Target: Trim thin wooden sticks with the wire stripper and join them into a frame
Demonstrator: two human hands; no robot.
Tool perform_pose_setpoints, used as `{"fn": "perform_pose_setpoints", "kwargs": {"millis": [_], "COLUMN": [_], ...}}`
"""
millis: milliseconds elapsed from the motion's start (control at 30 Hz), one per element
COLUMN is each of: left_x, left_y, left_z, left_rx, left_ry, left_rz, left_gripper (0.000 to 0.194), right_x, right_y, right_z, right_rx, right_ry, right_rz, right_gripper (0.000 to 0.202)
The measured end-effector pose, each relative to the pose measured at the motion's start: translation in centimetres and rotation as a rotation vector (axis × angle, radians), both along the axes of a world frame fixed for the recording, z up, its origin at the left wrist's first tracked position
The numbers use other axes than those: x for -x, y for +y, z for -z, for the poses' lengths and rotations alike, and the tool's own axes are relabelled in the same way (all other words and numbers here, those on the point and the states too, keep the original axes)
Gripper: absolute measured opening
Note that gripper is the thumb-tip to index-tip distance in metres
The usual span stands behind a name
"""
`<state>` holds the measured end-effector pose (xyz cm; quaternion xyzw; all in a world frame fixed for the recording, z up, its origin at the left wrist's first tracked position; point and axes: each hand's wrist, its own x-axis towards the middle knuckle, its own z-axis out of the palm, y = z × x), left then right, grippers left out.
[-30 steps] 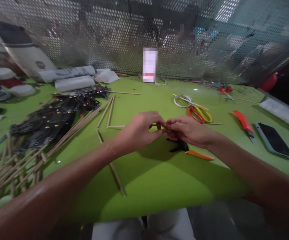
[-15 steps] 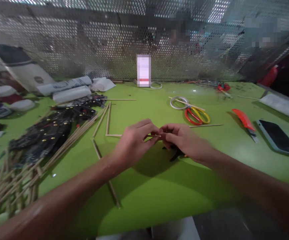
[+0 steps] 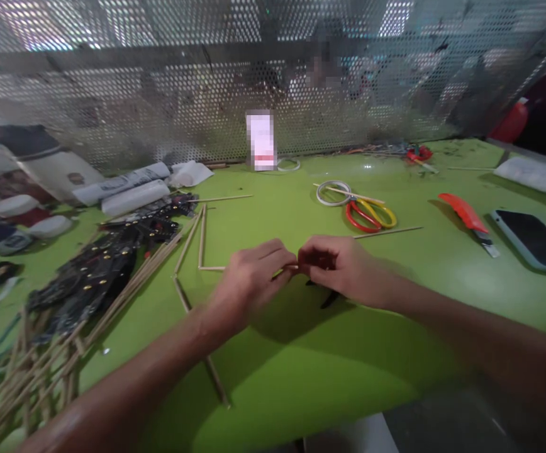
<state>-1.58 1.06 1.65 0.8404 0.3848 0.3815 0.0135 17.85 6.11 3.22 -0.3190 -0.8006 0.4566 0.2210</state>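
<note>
My left hand [image 3: 256,270] is closed on a thin wooden stick [image 3: 212,269], pinching it near its right end. Opposite it, the fingers of my right hand [image 3: 336,261] are pinched together at that same end, touching my left fingertips. Whatever lies inside the right pinch is hidden. The held stick belongs to a zigzag chain of sticks [image 3: 189,242] lying left of my hands, with a longer piece [image 3: 216,380] running under my left forearm. Beneath my right hand a black object [image 3: 330,299] shows only in part.
Red-and-yellow-handled scissors [image 3: 365,217] and a tape ring [image 3: 333,194] lie beyond my right hand. Farther right are an orange cutter [image 3: 464,212] and a phone [image 3: 534,242]. Loose sticks [image 3: 46,371] and black packets [image 3: 98,270] cover the left. A lit phone [image 3: 261,138] leans on the mesh.
The head view has shifted slightly, so most things sit a little differently in the picture. Both hands stay together at the stick's end, with the right fingers slightly re-curled.
</note>
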Motion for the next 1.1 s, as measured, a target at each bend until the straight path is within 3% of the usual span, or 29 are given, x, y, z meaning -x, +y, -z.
{"fn": "perform_pose_setpoints", "kwargs": {"millis": [200, 400, 667, 1100], "left_x": [0.0, -0.31, -0.51, -0.71], "left_y": [-0.14, 0.01, -0.2, -0.36], "left_z": [0.28, 0.35, 0.03, 0.27], "left_rx": [0.003, 0.019, 0.157, 0.117], "left_ry": [0.079, -0.023, -0.102, -0.103], "left_rz": [0.04, 0.055, 0.047, 0.041], "left_gripper": [0.013, 0.005, 0.011, 0.016], "right_x": [0.28, 0.56, 0.35, 0.23], "right_y": [0.0, -0.07, -0.04, -0.31], "right_z": [0.06, 0.47, 0.69, 0.8], "right_rx": [0.05, 0.004, -0.025, -0.091], "right_ry": [-0.046, -0.034, 0.028, -0.014], "right_rz": [-0.049, -0.014, -0.011, 0.028], "right_gripper": [0.007, 0.007, 0.004, 0.005]}}
